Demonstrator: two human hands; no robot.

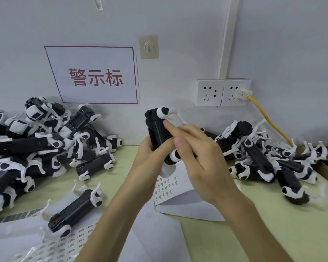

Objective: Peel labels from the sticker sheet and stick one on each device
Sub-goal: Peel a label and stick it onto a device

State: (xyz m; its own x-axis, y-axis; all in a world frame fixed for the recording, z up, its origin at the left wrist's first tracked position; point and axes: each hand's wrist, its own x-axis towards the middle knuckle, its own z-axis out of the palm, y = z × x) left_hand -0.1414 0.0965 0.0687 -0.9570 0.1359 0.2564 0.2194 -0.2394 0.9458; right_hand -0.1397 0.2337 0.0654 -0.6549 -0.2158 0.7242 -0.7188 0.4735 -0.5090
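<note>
Two hands meet on one device (158,133), raised above the middle of the pale green table (216,235) in front of the wall. The left hand (150,156) grips its black body from below, fingers wrapped round it. The right hand (199,157) lies over the front, its outstretched index finger (168,125) pressing flat on the body just under the upper cap and the thumb resting lower down. Whether a label sits beneath that fingertip cannot be told.

The device is a long black bar held nearly upright, with a round white cap bearing a black blotch at each end and thin white straps trailing from the top.

Two heaps of the same devices lie on the table, too tangled to count: a left heap (36,144) against the wall and a right heap (263,157) running off toward the edge. One more single device (74,210) lies by itself near the lower left.

Two sticker sheets show rows of tiny labels. One sheet (166,186) is directly below the hands, and a second sheet (68,242) is partly under the single device.

On the wall are one sign (95,76) with three red characters, two sockets (222,92), one plug on a yellow cable (269,120), and two clear hooks (148,47).
</note>
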